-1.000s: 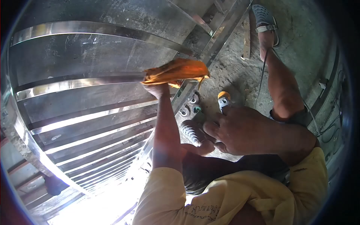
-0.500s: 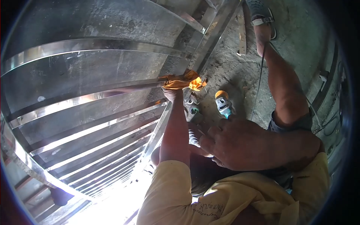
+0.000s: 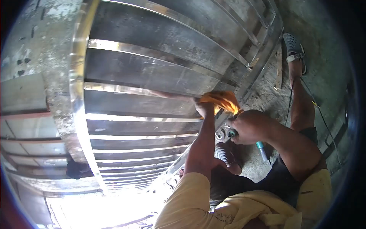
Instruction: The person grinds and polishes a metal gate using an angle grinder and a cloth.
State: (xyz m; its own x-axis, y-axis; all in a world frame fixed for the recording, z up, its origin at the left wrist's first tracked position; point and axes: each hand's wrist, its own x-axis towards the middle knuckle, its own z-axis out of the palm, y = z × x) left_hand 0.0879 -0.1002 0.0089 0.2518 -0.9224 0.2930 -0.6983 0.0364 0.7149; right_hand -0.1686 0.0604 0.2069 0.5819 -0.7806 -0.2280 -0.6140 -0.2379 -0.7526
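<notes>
My left hand is closed on an orange cloth, which lies against a shiny metal bar of a large barred frame. The cloth's loose end hangs to the right, by my right hand. My right hand is curled with its back toward me; whether it pinches the cloth is hidden. Just below its fingers is a power tool with a green part, lying near my foot. The teal body of an angle grinder shows under my right forearm, its head out of sight.
The barred metal frame stretches across the left and middle. A wood strip lies on the concrete floor near my sandalled foot. A dark cable runs past my leg. Bright light comes from the lower left.
The view has swung left, showing more of the frame. My right hand has moved from above my lap to beside the cloth's loose end. My left hand stays on the cloth.
</notes>
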